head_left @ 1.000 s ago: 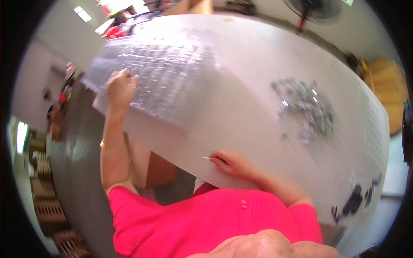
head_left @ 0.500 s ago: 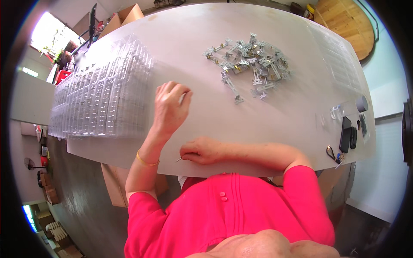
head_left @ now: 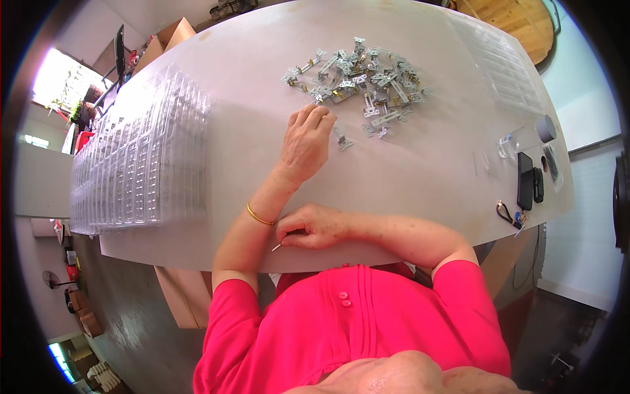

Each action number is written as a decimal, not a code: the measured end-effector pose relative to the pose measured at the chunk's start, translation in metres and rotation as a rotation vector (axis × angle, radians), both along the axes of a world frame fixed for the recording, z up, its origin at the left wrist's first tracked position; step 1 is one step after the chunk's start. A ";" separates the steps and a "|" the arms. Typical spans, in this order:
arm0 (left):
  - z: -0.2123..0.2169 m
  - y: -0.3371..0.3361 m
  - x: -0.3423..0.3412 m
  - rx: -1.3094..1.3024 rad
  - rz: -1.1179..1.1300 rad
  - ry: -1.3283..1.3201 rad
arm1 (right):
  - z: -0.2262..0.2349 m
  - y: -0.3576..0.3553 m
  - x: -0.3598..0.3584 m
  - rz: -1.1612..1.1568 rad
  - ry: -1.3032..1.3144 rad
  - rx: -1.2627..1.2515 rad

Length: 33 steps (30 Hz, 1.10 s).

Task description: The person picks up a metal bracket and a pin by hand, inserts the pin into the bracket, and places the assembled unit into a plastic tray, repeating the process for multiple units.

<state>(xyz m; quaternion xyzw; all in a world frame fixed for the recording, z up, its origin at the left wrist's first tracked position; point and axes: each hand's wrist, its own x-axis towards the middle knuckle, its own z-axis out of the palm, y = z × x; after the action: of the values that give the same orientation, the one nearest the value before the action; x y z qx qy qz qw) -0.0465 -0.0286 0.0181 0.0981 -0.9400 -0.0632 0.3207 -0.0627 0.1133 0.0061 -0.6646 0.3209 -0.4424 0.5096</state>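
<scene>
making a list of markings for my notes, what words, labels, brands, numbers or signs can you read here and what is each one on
None can be read.
Metal parts: too small to tell if marked.
Trays: no legible text.
Phone: too small to tell if marked.
Box under the table's near edge: no legible print.
Shirt: no lettering shows.

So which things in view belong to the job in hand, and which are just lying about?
Likely in use:
grey metal parts, at the left hand
thin pale stick, in the right hand
stacked clear trays, probably

Seemingly lying about:
black phone-like device
grey cylinder
round wooden board
cardboard box
</scene>
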 end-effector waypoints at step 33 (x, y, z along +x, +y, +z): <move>-0.025 -0.024 0.016 0.310 0.330 0.382 | -0.002 -0.005 -0.005 0.082 0.035 0.016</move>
<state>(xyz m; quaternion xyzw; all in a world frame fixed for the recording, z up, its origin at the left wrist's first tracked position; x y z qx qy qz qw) -0.0300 -0.0522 -0.0073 0.2840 -0.8131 -0.1701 0.4788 -0.0672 0.1083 0.0037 -0.6808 0.3057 -0.4068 0.5268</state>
